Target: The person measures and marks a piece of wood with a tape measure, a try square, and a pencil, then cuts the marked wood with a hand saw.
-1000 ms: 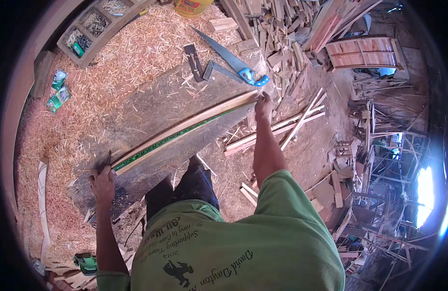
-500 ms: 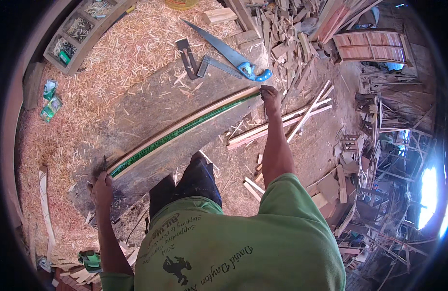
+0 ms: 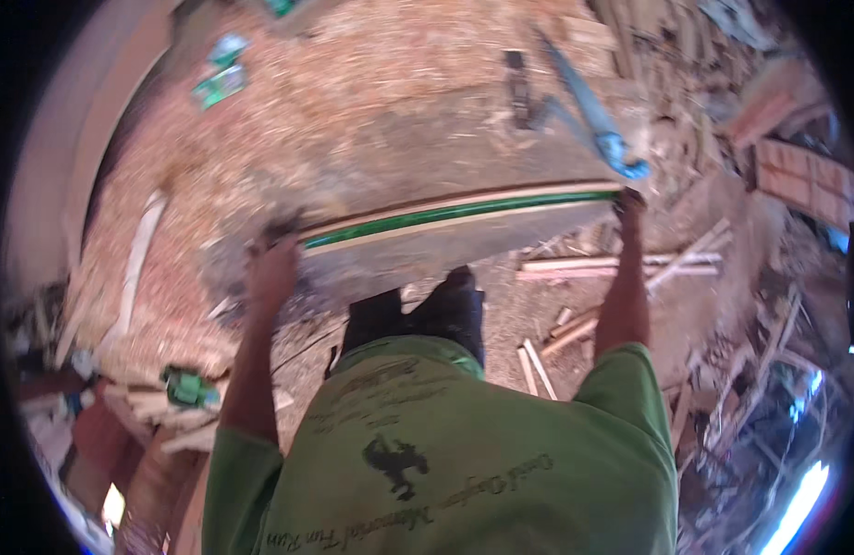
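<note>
View swung; hands (image 3: 273, 265) outstretched to ends of green strip (image 3: 459, 211)

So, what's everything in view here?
Wooden strip: one, pale, mid-frame
Green band: one, green, along wooden strip
Handsaw: one, blue-handled, upper right
Square: one, greyish, left of handsaw
Blurred tool: one, dark, left of square
Packets: two, green, upper left
Curved strip: one, whitish, far left
Bundle: one, green, lower left
Work surface: one, grey-brown, beneath wooden strip
Shavings: countless, tan, upper left
Scrap wood: many, brown, right side
Slatted panel: one, reddish, right edge
Shirt: one, green, bottom centre
Trousers: one pair, dark, centre
Left hand: one, bare, strip's left end
Right hand: one, bare, right end
</note>
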